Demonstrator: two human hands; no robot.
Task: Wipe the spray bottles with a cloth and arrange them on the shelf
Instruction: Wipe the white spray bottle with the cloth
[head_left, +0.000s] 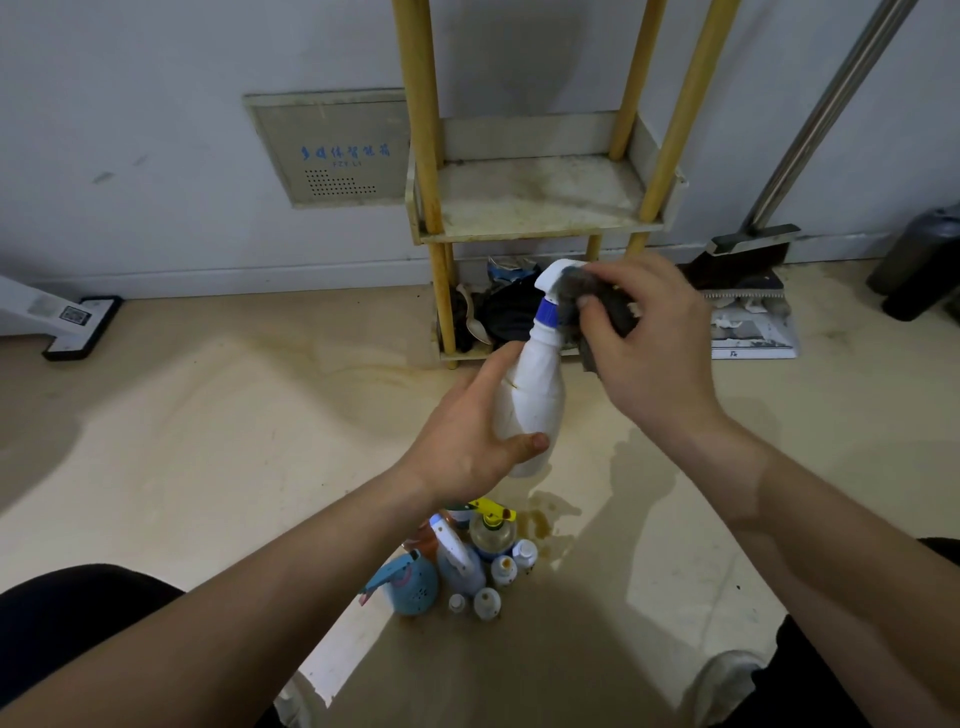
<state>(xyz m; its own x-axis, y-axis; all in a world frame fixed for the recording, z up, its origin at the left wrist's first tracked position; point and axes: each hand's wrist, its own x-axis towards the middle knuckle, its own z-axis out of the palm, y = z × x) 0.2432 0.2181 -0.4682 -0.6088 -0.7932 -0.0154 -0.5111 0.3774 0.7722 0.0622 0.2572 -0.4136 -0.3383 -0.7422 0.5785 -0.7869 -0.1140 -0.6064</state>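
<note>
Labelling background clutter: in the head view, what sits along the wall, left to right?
white floor-tool head → wall panel with blue lettering → yellow-poled shelf → broom → dark cylinder. Skipped: spray bottle and cloth, which overlap the shelf.

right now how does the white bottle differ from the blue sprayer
The white bottle is tall and slim; the blue sprayer is squat and round. The white bottle is held up by the left hand, its head under the cloth in the right hand; the blue sprayer sits on the floor among other bottles. Both have trigger heads.
</note>
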